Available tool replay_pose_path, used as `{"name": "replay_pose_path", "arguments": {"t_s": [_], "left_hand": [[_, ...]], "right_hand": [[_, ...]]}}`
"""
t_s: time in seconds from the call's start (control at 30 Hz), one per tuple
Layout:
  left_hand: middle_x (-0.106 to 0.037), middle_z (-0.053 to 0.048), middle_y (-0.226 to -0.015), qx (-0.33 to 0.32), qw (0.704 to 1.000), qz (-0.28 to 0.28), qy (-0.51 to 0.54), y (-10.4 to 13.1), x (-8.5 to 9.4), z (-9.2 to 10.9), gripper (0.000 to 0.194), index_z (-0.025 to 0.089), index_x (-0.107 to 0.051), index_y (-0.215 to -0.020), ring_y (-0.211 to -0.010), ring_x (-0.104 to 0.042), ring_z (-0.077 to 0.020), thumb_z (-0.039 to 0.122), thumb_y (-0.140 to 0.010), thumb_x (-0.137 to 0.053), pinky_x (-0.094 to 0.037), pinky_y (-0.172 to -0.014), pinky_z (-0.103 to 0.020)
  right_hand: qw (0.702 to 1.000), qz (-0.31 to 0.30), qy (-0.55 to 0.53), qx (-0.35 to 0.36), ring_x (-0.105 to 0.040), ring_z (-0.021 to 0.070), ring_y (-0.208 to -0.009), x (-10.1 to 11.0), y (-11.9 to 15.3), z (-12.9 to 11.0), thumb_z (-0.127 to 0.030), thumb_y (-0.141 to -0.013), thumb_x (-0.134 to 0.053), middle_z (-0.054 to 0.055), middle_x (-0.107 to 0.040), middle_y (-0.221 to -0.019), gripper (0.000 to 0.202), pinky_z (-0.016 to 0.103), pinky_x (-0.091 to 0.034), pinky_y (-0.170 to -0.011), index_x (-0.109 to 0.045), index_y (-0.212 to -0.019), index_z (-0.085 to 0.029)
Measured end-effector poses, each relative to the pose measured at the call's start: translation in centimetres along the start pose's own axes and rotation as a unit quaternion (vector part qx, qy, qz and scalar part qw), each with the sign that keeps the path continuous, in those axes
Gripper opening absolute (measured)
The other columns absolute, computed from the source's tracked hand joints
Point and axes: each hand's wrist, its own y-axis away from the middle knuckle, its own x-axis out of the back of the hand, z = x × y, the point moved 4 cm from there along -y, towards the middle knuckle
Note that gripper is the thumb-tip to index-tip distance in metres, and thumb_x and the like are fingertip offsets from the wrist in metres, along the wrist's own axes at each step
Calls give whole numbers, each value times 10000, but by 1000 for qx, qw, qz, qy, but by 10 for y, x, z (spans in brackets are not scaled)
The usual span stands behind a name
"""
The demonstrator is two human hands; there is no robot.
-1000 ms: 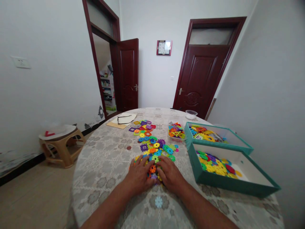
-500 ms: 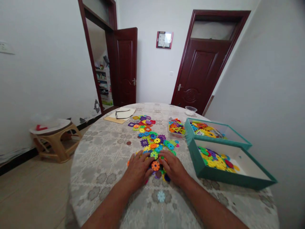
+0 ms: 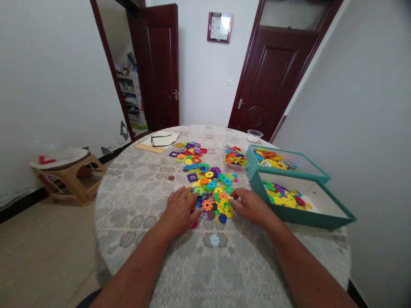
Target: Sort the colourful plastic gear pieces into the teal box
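Note:
A loose heap of colourful plastic snowflake discs [image 3: 212,185] runs along the middle of the table. My left hand [image 3: 182,209] rests at the heap's left edge, fingers apart, with the thumb close to an orange disc [image 3: 207,205]. On the opposite side, my right hand [image 3: 251,204] is open, its slightly bent fingers at the edge of several yellow discs [image 3: 228,210]. Neither hand visibly holds a disc. Apart from the heap, a pale blue disc [image 3: 215,240] lies nearer to me, between my forearms.
Two teal boxes [image 3: 308,217] with plastic pieces stand to the right. Beside them are a clear tub of pieces [image 3: 235,157] and a clear bowl [image 3: 254,136]. Glasses [image 3: 161,140] lie on paper at the far left. A stool [image 3: 69,175] stands left of the table.
My hands have moved apart; the right one has shifted right, off the heap, uncovering yellow and orange discs. The camera view has tipped downward slightly.

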Motion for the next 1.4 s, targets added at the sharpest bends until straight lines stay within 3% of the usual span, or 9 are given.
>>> {"name": "replay_pose_path", "arguments": {"t_s": [0.13,0.23,0.4,0.67,0.9,0.97,1.07,1.2,1.4], "left_hand": [[-588,-142,-1494,-34,999,25,4,4,5,-1,423,232,-632,-1390,-1421,-496,-326,383,-997,-589,-363,-1218,-550],[-641,-139,-1419,-46,999,13,6,8,6,-5,375,219,-661,-1338,-1343,-569,-313,300,-978,-592,-434,-1170,-513],[-664,-139,-1389,-40,999,20,18,10,5,-11,342,224,-678,-1299,-1319,-596,-318,272,-964,-628,-470,-1141,-503],[-699,-149,-1292,-45,997,57,35,7,8,-10,298,185,-690,-1233,-1248,-625,-307,245,-942,-670,-490,-1106,-486],[-725,-131,-1222,-76,989,117,55,9,16,-3,231,194,-693,-1173,-1212,-626,-292,207,-953,-625,-481,-1100,-485],[-727,-127,-1210,-74,988,120,55,9,18,-2,227,197,-689,-1173,-1211,-626,-290,207,-956,-620,-478,-1100,-483],[-728,-125,-1176,-49,993,102,43,9,18,-6,207,191,-689,-1148,-1177,-635,-289,222,-954,-625,-490,-1071,-466],[-722,-130,-1190,-8,996,90,24,10,17,-17,235,189,-688,-1174,-1172,-633,-290,239,-960,-603,-480,-1069,-445],[-743,-128,-1151,52,998,10,17,14,21,-32,238,202,-710,-1149,-1114,-658,-287,297,-979,-572,-493,-1008,-410]], "right_hand": [[998,-68,15,-4,-652,253,-1052,-5,8,-9,-425,-881,-734,113,-679,-1196,439,323,-470,-901,-664,-1251,-198],[997,-79,21,-14,-632,255,-1061,-11,7,-14,-416,-887,-733,114,-658,-1178,382,318,-452,-896,-658,-1185,-189],[998,-65,-10,21,-616,212,-955,-14,1,-22,-297,-953,-622,72,-656,-1011,100,293,-418,-829,-630,-958,-198],[993,11,-120,-5,-556,177,-734,6,-5,2,-360,-985,-488,1,-601,-766,240,293,-393,-685,-554,-801,-221],[960,-15,-266,-85,-563,175,-590,4,-4,4,-414,-947,-529,-52,-581,-628,257,278,-417,-589,-622,-1084,-218],[964,28,-248,-88,-585,183,-613,14,-3,-4,-422,-945,-535,-38,-620,-668,301,285,-438,-613,-629,-1143,-215],[971,187,-121,-81,-627,207,-738,45,2,-10,-423,-944,-546,28,-695,-829,282,315,-468,-717,-666,-1083,-210],[925,364,86,-66,-629,259,-897,83,16,7,-349,-932,-535,102,-688,-943,208,370,-475,-845,-656,-986,-189],[873,397,257,-121,-581,324,-932,101,31,41,-299,-904,-552,162,-652,-970,208,452,-451,-842,-665,-1011,-162]]}}
